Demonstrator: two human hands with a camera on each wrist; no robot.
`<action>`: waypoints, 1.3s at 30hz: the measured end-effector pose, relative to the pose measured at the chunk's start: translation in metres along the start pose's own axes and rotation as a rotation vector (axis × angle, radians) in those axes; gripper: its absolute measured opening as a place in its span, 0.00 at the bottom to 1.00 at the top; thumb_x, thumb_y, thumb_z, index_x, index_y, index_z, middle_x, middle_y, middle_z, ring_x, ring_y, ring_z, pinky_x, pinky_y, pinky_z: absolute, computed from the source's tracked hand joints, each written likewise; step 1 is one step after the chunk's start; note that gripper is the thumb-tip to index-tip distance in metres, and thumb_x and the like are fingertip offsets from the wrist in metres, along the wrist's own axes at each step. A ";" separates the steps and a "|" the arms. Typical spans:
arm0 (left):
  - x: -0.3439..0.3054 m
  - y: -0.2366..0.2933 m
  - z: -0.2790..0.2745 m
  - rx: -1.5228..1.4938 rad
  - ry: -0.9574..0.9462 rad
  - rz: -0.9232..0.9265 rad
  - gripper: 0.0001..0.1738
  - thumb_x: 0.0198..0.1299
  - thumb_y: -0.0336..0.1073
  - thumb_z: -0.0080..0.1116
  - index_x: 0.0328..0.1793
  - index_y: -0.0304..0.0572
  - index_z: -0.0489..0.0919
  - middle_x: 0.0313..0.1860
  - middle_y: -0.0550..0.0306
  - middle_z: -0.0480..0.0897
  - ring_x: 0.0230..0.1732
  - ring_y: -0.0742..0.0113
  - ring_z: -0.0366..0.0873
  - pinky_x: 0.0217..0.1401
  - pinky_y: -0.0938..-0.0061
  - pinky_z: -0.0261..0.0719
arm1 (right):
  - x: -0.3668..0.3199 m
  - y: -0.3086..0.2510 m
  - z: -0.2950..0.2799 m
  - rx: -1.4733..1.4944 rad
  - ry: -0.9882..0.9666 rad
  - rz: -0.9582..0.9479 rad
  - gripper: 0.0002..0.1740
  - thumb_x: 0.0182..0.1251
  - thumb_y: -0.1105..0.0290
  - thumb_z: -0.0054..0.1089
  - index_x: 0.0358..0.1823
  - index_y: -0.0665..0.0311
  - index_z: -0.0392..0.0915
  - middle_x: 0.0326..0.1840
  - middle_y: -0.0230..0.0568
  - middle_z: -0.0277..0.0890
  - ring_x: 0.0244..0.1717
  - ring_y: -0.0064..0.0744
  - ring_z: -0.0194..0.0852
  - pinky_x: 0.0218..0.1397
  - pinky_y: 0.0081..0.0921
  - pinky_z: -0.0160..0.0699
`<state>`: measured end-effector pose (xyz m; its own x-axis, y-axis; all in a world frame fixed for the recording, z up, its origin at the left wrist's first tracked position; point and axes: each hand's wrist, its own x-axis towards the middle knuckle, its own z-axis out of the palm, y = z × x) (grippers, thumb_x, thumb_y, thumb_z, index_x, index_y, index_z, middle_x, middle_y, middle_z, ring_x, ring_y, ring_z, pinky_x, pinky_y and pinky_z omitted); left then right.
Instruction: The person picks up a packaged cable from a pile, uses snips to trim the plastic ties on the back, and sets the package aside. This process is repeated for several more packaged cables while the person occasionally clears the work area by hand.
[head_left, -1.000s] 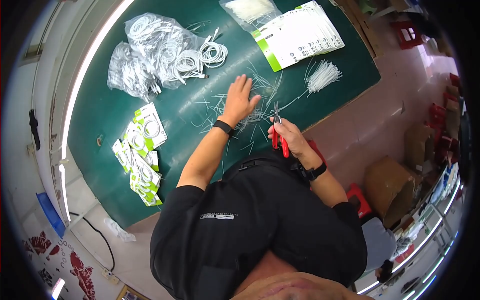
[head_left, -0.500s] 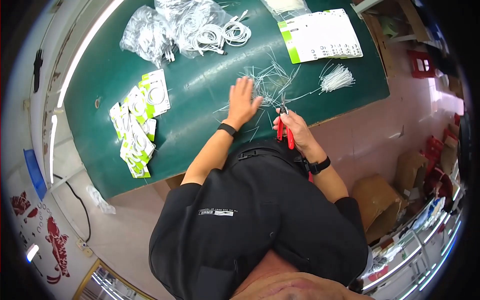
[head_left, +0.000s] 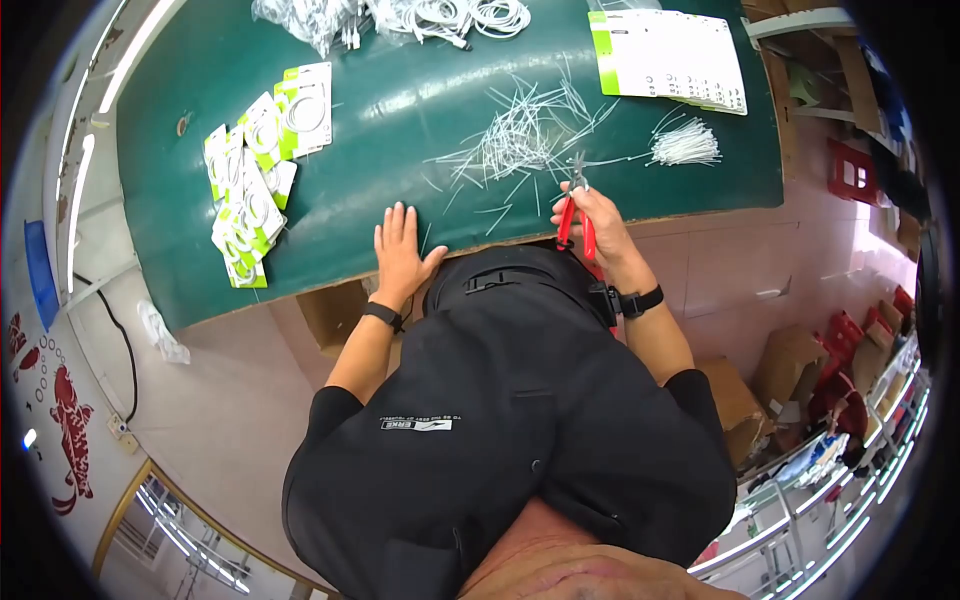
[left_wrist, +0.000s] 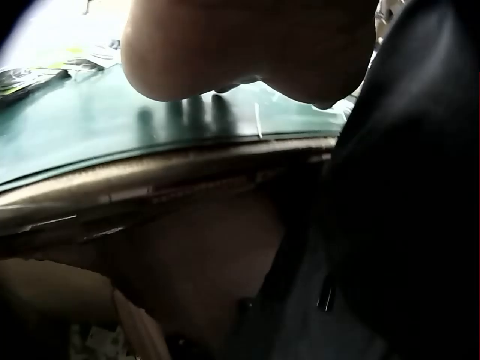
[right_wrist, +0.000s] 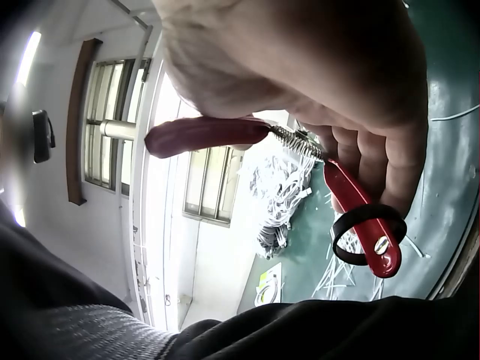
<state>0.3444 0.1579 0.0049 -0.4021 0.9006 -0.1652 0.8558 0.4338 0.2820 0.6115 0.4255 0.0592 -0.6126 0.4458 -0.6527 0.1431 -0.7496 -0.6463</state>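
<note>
Red-handled pliers (head_left: 588,236) are gripped in my right hand (head_left: 605,228), their metal tips pointing at the table; the right wrist view shows the red handles (right_wrist: 210,136) spread with a spring between them. My left hand (head_left: 400,262) lies with straight fingers at the table's near edge, holding nothing. A loose heap of thin white strips (head_left: 520,135) sits beyond and between the hands. Right of the pliers is a denser bundle of white ties (head_left: 686,143).
Packaged cables on green-white cards (head_left: 245,185) overlap at the table's left. Bagged and coiled white cables (head_left: 440,15) lie at the back. A stack of white cards (head_left: 670,60) is at the back right. Cardboard boxes (head_left: 790,370) stand on the floor at right.
The left hand has moved off the strips, left and back to the table's near edge. The pliers stay in my right hand. The head view has shifted, with the table higher in it.
</note>
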 end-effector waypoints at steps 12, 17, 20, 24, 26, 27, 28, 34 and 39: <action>0.131 0.100 0.046 -0.013 0.145 0.142 0.52 0.68 0.65 0.55 0.84 0.33 0.55 0.86 0.38 0.53 0.87 0.41 0.44 0.85 0.41 0.38 | -0.019 0.010 -0.002 -0.050 0.022 0.085 0.26 0.80 0.54 0.56 0.67 0.65 0.72 0.45 0.37 0.82 0.45 0.27 0.82 0.45 0.24 0.80; 0.141 0.101 0.037 -0.128 0.209 0.253 0.55 0.64 0.66 0.60 0.85 0.36 0.56 0.86 0.37 0.53 0.87 0.40 0.46 0.84 0.41 0.42 | -0.024 0.011 -0.002 -0.051 -0.001 0.093 0.26 0.80 0.54 0.56 0.67 0.65 0.71 0.45 0.36 0.81 0.45 0.26 0.81 0.47 0.24 0.80; 0.102 0.077 0.007 -0.171 0.168 0.231 0.56 0.61 0.66 0.64 0.85 0.38 0.56 0.85 0.37 0.53 0.86 0.40 0.47 0.84 0.41 0.44 | -0.021 0.015 -0.004 -0.051 -0.007 0.090 0.26 0.80 0.54 0.56 0.67 0.65 0.71 0.45 0.36 0.81 0.45 0.26 0.81 0.48 0.24 0.80; 0.073 0.044 0.005 -0.099 0.060 0.140 0.54 0.60 0.61 0.67 0.84 0.40 0.58 0.85 0.36 0.54 0.86 0.39 0.49 0.83 0.40 0.47 | -0.008 0.022 -0.002 -0.133 -0.113 0.092 0.25 0.79 0.54 0.57 0.66 0.66 0.72 0.45 0.36 0.81 0.44 0.27 0.81 0.48 0.25 0.80; 0.068 0.030 0.016 -0.065 0.110 0.020 0.52 0.61 0.57 0.68 0.84 0.40 0.59 0.85 0.36 0.55 0.85 0.38 0.49 0.82 0.40 0.49 | 0.006 0.029 0.007 -0.171 -0.166 0.094 0.25 0.79 0.54 0.57 0.65 0.66 0.73 0.45 0.36 0.81 0.44 0.27 0.81 0.48 0.25 0.80; 0.069 0.029 0.019 -0.062 0.109 0.019 0.52 0.61 0.57 0.68 0.84 0.40 0.59 0.85 0.36 0.55 0.85 0.38 0.49 0.82 0.40 0.49 | 0.015 0.034 0.015 -0.278 -0.242 0.103 0.25 0.79 0.54 0.57 0.63 0.67 0.74 0.45 0.36 0.81 0.43 0.27 0.81 0.48 0.25 0.80; 0.073 0.028 0.023 -0.050 0.135 -0.004 0.49 0.62 0.55 0.67 0.84 0.41 0.60 0.84 0.37 0.56 0.85 0.39 0.50 0.82 0.40 0.49 | 0.024 0.037 0.022 -0.385 -0.318 0.111 0.24 0.79 0.54 0.57 0.61 0.67 0.74 0.44 0.37 0.81 0.42 0.27 0.81 0.48 0.25 0.80; 0.108 0.056 0.033 -0.090 0.156 0.254 0.33 0.69 0.41 0.60 0.78 0.44 0.68 0.81 0.42 0.65 0.83 0.45 0.58 0.80 0.40 0.56 | 0.065 0.049 0.038 -0.347 -0.316 0.213 0.23 0.79 0.54 0.57 0.59 0.69 0.75 0.42 0.37 0.81 0.41 0.27 0.81 0.48 0.25 0.80; 0.099 0.042 0.017 -0.364 0.186 0.187 0.25 0.69 0.32 0.56 0.72 0.41 0.75 0.73 0.44 0.75 0.76 0.46 0.69 0.76 0.48 0.66 | 0.071 0.030 0.034 -0.176 -0.094 -0.008 0.19 0.78 0.56 0.58 0.52 0.67 0.78 0.40 0.37 0.81 0.41 0.26 0.81 0.47 0.25 0.80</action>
<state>0.3462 0.2651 -0.0155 -0.3313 0.9398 0.0837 0.7626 0.2145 0.6102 0.5459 0.4187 0.0067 -0.6831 0.3977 -0.6126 0.2667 -0.6450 -0.7162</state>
